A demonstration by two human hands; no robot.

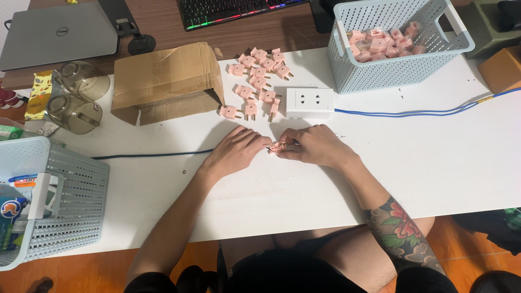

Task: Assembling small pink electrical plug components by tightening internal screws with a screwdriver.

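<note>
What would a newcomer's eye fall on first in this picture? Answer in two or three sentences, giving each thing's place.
At the middle of the white table, the left hand and right hand pinch one small pink plug between them. Just beyond lies a loose heap of pink plugs beside a white socket block. More plugs fill the pale blue basket at the far right.

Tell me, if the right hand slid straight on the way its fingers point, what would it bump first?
The right hand points toward the left hand. Past the small pink plug they both hold, it would probably meet the left hand's fingers first.
</note>
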